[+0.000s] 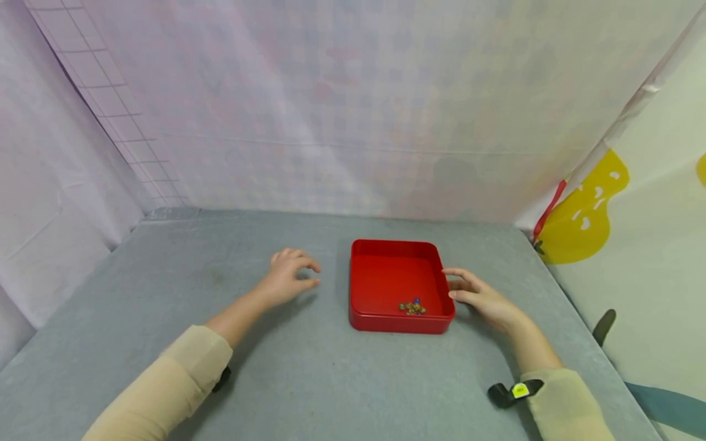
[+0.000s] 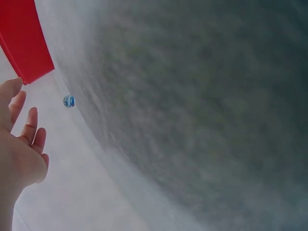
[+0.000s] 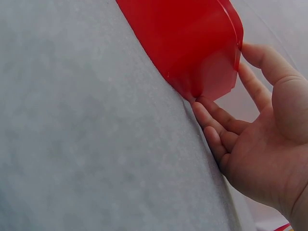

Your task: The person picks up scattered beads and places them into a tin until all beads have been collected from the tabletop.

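A shallow red square tray (image 1: 394, 323) stands on the grey table. Several small glass marbles (image 1: 412, 307), mostly greenish with blue among them, lie together in its front right part. My right hand (image 1: 488, 303) touches the tray's right side from outside with fingertips and thumb, as the right wrist view also shows at the red wall (image 3: 192, 53). To the left of the tray, apart from it, my left hand (image 1: 288, 278) hovers with loosely bent fingers and nothing in them. A small round blue-and-white thing like a marble (image 2: 69, 101) appears beyond the left fingers; its exact place is unclear.
The grey cloth-covered table (image 1: 331, 380) reaches to a pale checked curtain (image 1: 342, 122) at the back. Another curtain with a yellow printed shape (image 1: 584, 214) hangs along the right edge. A black wrist camera (image 1: 502, 395) sits on my right wrist.
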Available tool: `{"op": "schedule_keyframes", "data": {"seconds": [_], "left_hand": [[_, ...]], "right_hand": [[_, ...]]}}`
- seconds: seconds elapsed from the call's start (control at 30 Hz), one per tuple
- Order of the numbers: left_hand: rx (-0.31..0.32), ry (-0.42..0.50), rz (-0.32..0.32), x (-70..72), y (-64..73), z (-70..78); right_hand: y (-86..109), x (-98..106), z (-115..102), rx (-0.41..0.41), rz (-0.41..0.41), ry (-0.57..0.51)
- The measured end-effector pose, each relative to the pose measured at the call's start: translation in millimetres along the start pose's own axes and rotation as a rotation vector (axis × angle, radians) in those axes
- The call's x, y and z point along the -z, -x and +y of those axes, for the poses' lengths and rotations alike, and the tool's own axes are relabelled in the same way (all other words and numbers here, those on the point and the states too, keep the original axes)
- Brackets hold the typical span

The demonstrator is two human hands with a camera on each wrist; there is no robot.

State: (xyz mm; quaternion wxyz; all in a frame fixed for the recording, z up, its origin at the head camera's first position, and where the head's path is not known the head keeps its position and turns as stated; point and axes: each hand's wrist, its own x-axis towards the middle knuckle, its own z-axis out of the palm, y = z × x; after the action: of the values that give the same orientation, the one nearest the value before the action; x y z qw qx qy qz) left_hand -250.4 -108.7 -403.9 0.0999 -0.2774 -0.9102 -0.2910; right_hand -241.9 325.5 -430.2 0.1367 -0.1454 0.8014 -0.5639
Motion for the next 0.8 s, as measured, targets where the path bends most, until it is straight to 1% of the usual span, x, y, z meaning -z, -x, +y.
{"op": "schedule_keyframes", "data": {"seconds": [0.2,0.3,0.4,0.5,0.53,0.7,0.8], "left_hand": [[-0.015,0.001,0.022,2.4,1.8,-8.6],[-0.037,0.003,0.045,4.8,4.3,-10.0],[-0.045,0.001,0.059,7.5,6.8,-10.6],[-0.019,-0.004,0.045,9.6,8.6,-13.1],[0.000,0.002,0.033,10.4,8.9,-14.4],[0.066,-0.030,0.006,13.1,10.6,-21.3],[0.090,-0.048,-0.012,14.9,11.8,-22.2]], "right_hand": [[-0.3,0,0,-0.002,0.000,-0.002],[-0.3,0,0,0.002,0.002,-0.004],[-0.2,0,0,0.008,0.000,-0.006],[-0.1,0,0,0.011,-0.002,-0.010],[-0.1,0,0,0.011,-0.002,-0.009],[0.0,0,0,0.007,0.000,-0.007],[0.0,0,0,0.004,-0.002,-0.005]]}}
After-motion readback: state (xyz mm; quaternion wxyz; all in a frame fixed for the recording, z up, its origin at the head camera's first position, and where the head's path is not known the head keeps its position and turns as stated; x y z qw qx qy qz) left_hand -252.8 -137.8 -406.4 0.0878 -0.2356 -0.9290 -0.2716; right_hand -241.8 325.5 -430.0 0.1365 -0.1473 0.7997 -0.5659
